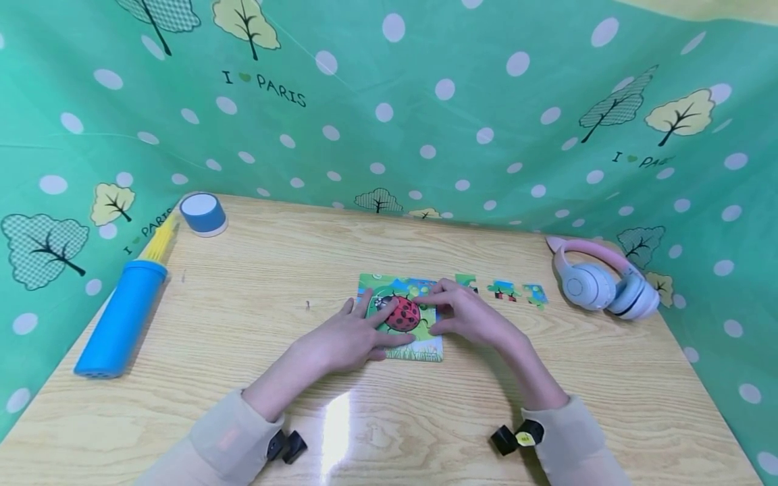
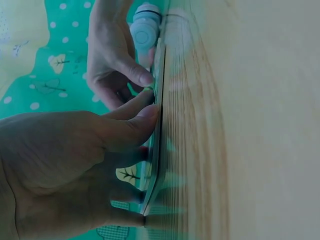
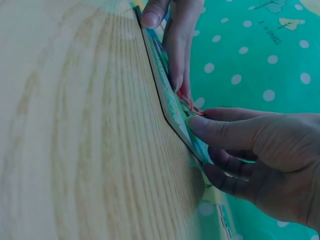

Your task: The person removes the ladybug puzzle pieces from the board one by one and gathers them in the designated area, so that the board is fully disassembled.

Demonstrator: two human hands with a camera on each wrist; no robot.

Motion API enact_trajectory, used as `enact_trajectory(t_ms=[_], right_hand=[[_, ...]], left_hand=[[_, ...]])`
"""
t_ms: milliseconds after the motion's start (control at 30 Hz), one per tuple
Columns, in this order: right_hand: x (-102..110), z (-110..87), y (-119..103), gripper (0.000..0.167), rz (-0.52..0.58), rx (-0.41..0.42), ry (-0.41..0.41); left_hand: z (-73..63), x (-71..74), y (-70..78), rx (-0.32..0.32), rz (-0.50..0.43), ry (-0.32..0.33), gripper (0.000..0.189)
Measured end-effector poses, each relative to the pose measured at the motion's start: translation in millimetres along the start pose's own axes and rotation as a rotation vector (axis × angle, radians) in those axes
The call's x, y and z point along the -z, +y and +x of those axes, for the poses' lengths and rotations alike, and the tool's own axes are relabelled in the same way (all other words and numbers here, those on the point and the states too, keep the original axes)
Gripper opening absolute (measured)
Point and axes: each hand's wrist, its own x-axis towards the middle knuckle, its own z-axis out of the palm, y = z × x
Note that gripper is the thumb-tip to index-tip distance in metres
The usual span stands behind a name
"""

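Outspread and grasping nothing, the left hand [image 1: 349,341] rests its fingers on the puzzle board [image 1: 428,349] at the frame's centre, probably to steady it. At the board's right side, the right hand [image 1: 471,317] bends thumb and index finger toward the surface by the ladybug picture [image 1: 403,315], a pose suited to fine adjusting; whether a piece is pinched there, I cannot tell.

Around them, from the left: a blue pump [image 1: 121,324] lies at the frame's left and a blue cylinder [image 1: 202,214] stands upper left, both seemingly set aside for working room. Right of centre, three loose pieces [image 1: 503,290] lie in a row, apparently for easy reach; headphones [image 1: 586,287] rest beyond, farther right.
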Motion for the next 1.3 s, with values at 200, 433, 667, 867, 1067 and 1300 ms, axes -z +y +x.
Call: enact_trajectory(t_ms=[200,433,667,867,1067,1300], right_hand=[[-1,1.2,0,0.055,-0.009,0.004,-0.008],[-1,1.3,0,0.053,-0.067,0.01,-0.001],[6,-5.4,7,0.048,-0.051,0.034,0.053],[15,-20.9,31,0.045,-0.059,0.034,0.139],[26,-46.7,64,0.044,-0.144,0.064,0.233],[39,-83.5,92,0.049,-0.272,0.157,0.365]], left_hand=[[-0.8,-1.0,0.3,0.001,0.007,0.0,0.047],[-0.6,-0.8,-0.1,0.016,-0.007,-0.018,0.047],[1.4,-1.3,0.8,0.015,-0.023,-0.036,0.048],[-1.1,-0.9,0.2,0.025,-0.023,-0.033,0.048],[-2.8,0.8,0.6,0.011,-0.02,-0.025,0.048],[-1.1,0.4,0.7,-0.001,-0.009,-0.014,0.048]])
